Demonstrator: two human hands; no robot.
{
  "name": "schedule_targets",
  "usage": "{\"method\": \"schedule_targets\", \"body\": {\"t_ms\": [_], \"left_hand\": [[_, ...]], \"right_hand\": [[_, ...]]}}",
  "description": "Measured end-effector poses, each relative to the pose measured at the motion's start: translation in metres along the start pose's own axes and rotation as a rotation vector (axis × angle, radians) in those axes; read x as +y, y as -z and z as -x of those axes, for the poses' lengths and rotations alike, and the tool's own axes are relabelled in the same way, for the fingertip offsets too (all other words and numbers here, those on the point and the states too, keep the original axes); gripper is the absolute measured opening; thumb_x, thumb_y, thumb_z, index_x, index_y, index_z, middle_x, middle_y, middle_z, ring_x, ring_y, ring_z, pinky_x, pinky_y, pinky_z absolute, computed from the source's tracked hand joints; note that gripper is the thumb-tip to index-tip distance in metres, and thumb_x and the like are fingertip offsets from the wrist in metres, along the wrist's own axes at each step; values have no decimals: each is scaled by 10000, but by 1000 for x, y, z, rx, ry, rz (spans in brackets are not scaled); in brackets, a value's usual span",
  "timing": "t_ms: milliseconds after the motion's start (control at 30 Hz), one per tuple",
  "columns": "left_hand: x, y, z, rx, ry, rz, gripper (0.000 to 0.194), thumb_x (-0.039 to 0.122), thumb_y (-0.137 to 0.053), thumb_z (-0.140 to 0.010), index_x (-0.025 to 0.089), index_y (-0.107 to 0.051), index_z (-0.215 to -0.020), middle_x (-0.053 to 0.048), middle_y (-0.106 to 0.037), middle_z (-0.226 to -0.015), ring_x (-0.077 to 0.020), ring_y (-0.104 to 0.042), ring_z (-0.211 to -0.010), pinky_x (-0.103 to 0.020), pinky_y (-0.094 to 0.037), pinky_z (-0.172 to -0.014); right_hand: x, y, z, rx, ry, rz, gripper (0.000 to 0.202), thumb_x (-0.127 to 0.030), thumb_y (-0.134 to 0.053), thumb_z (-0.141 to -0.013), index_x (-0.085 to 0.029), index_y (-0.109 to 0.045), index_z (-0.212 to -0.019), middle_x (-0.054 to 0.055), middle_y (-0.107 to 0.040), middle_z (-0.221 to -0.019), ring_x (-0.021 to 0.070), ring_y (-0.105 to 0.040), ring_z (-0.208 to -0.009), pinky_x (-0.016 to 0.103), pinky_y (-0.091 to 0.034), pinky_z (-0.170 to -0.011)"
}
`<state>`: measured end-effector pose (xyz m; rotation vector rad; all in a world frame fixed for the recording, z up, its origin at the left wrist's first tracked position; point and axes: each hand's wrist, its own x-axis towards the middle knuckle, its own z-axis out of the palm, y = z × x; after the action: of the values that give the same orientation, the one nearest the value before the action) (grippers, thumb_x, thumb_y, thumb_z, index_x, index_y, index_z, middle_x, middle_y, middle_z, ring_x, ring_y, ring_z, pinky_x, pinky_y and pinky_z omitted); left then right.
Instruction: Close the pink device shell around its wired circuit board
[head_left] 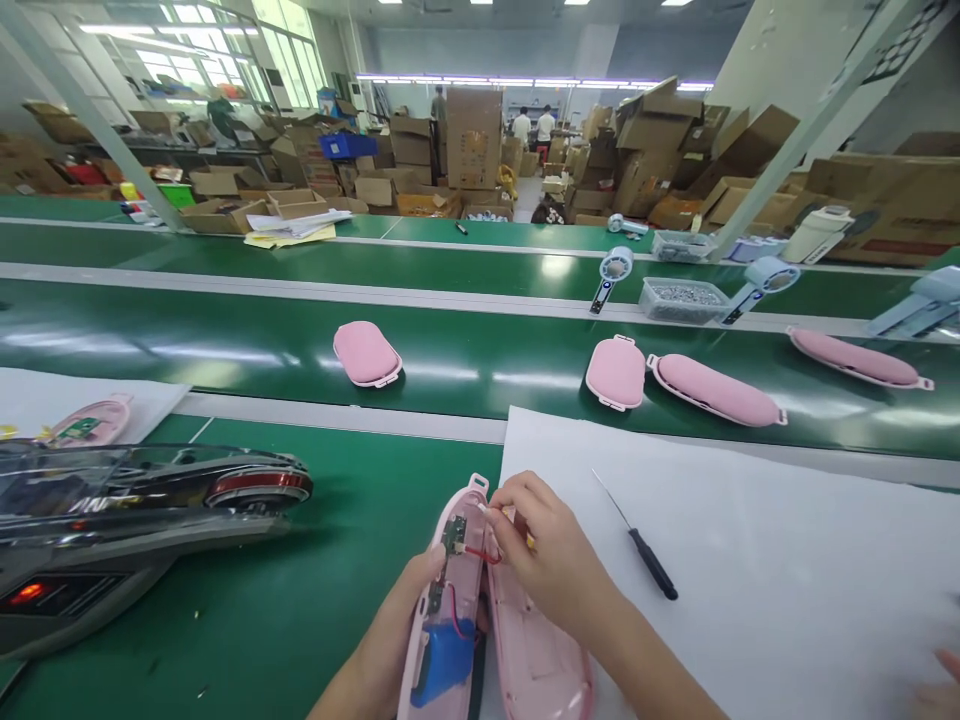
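Note:
My left hand [397,617] is closed around the long pink shell half [471,575], its thumb on the rim. Inside that half are a green circuit board [454,533], red wires [454,605] and a blue-wrapped battery pack [448,660]. The other pink shell half [541,655] lies open alongside, on the right. My right hand [551,550] pinches at the top end of the shell, by a red lead. A small whitish bit shows at its fingertips, too small to name.
A black-handled screwdriver [652,563] lies on the white sheet [750,560] to the right. A dark glossy machine [150,530] stands at left. Several pink cases, one of them here [367,352], rest on the green belt beyond. Part of another hand [941,690] shows at lower right.

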<state>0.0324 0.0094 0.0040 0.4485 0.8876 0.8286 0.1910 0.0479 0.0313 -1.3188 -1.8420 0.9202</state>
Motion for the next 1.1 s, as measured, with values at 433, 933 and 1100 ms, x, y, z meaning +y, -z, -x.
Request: {"method": "schedule_targets", "body": {"t_ms": [433, 933, 1100], "left_hand": [[-2, -4, 2, -64, -32, 113, 519, 503, -670, -706, 137, -644, -1073, -65, -674, -781, -161, -570, -638, -249, -444, -610], [-1, -13, 9, -143, -136, 34, 661, 435, -641, -771, 232, -424, -1362, -74, -639, -1138, -262, -584, -1021, -336, -431, -909], [2, -13, 8, -153, -198, -118, 689, 482, -594, -801, 227, -366, -1398, -82, -535, -1313, -317, -438, -1240, -403, -313, -1071]], "right_hand": [[-7, 21, 3, -377, -335, -551, 297, -443, -543, -854, -165, -557, -751, 5, -584, -739, 83, -487, -523, 221, -364, -509], [-24, 6, 14, -273, -296, -192, 167, -100, -423, -699, -193, -514, -594, -47, -505, -575, 93, -411, -525, 216, -308, -489], [-30, 7, 15, -229, -239, -82, 186, -63, -423, -680, -196, -438, -551, -57, -447, -543, 93, -365, -505, 217, -265, -466]]}}
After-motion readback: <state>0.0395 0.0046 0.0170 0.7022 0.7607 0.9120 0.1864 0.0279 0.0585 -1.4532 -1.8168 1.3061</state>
